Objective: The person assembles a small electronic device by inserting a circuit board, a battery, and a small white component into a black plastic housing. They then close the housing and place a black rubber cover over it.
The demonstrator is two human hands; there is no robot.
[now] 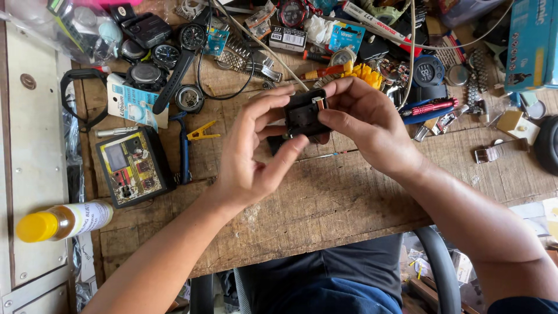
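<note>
Both hands hold a small black square box-like part above the wooden workbench. My left hand grips it from the left, thumb and fingers around its lower edge. My right hand pinches its upper right corner, where a small pale metal piece shows. Part of the black box is hidden behind my fingers.
Several wristwatches and watch parts lie at the back. A battery tester sits at the left, with a yellow-capped bottle below it. Blue-handled pliers, a yellow clip, pens and battery cards crowd the bench.
</note>
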